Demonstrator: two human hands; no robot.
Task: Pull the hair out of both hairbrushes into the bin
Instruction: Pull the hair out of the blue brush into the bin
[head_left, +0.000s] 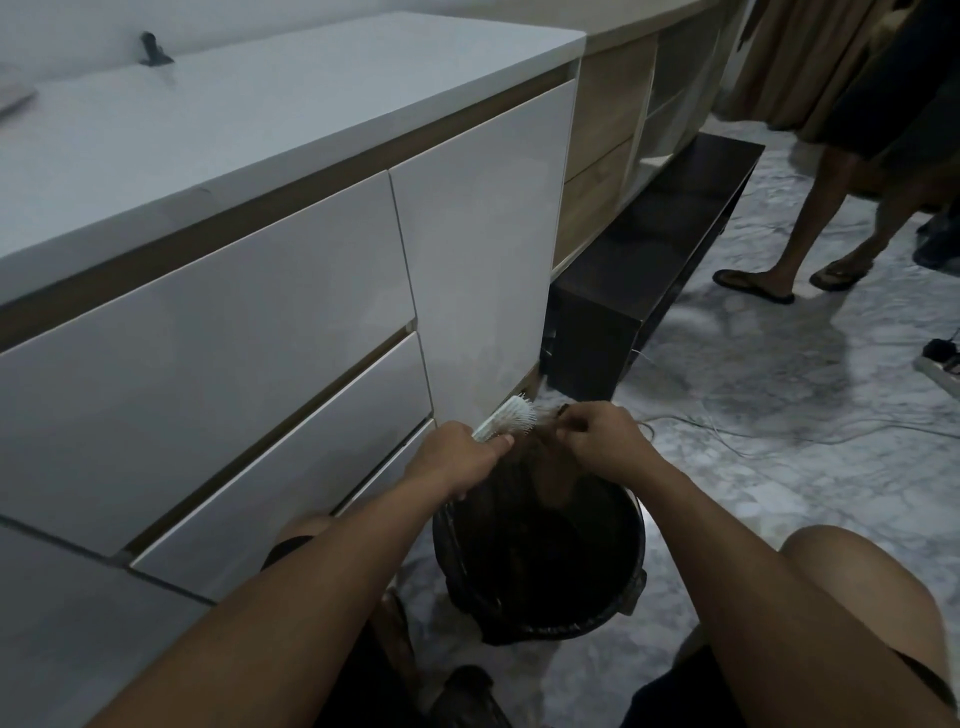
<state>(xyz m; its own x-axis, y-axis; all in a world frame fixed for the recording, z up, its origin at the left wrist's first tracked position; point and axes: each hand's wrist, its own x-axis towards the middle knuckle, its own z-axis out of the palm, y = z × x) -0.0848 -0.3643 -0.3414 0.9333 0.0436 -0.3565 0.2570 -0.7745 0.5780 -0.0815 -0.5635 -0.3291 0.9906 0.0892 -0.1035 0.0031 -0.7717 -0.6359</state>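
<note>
A black bin (636, 545) with a dark liner stands on the floor between my knees. Above its far rim my left hand (457, 457) grips the handle of a white hairbrush (511, 415), bristles pointing right. My right hand (597, 436) pinches a long hank of brown hair (550, 478) that runs from the bristles and hangs down into the bin. More hair lies dark inside the bin. A second hairbrush is not visible to me.
A white drawer cabinet (260, 338) stands close on the left, a dark low bench (649, 270) beyond it. Another person's legs in sandals (779, 249) stand at the right. Cables (727, 426) and a power strip (940, 364) lie on the marble floor.
</note>
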